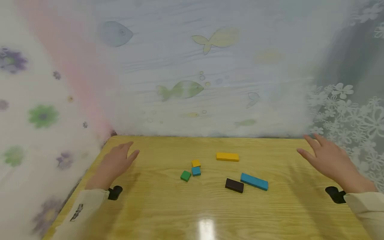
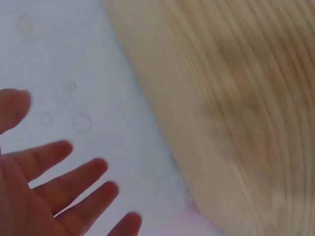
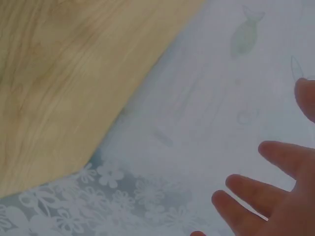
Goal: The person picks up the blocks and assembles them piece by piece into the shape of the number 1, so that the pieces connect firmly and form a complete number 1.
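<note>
Over the table's left side, my left hand is raised with its fingers spread and holds nothing; the left wrist view shows the same hand with fingers apart. My right hand hovers at the right side, likewise spread, and its fingers touch nothing in the right wrist view. Between the hands lie small blocks: a green cube, a blue cube against a small yellow block, a long yellow block, a black block and a long blue block close beside it.
The wooden table has its back edge against a pale wall covering printed with fish. A flowered covering borders the left side, and white flowers cover the right. A black wrist mount sits at the left cuff.
</note>
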The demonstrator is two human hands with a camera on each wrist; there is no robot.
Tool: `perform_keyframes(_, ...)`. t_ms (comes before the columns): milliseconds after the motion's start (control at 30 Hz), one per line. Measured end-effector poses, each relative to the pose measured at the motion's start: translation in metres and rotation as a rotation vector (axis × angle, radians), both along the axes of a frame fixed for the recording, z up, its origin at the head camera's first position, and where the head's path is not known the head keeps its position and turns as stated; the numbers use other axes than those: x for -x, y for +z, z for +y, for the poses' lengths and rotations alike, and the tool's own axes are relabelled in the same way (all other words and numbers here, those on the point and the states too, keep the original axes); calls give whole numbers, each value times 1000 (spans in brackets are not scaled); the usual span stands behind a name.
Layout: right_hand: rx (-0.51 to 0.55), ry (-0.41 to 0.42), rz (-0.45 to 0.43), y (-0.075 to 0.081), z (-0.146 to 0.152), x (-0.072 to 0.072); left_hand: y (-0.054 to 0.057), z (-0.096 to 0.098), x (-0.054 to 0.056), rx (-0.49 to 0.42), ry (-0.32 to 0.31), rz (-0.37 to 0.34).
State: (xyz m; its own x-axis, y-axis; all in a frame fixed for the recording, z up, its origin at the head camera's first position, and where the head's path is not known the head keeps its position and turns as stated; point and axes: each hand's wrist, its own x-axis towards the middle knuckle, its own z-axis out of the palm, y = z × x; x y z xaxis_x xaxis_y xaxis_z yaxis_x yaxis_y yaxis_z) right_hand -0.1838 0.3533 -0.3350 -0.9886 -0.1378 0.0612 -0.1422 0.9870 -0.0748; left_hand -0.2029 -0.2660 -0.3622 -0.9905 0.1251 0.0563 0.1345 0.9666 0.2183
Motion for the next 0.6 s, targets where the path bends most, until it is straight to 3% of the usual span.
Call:
perform_keyframes(100, 17, -4, 33, -1, -7, 1, -8, 14, -1, -81, -44, -40)
perform_keyframes(200, 94, -30, 9, -5, -9, -4, -20, 38, 1, -158, -89, -62)
perform_keyframes(367, 194, 19, -2, -11, -17, -10, -43, 83, -4, -311, -140, -92)
perform_keyframes(600, 304, 101, -30, -33, -41, -13, -68, 134, -12, -513, -261, -249)
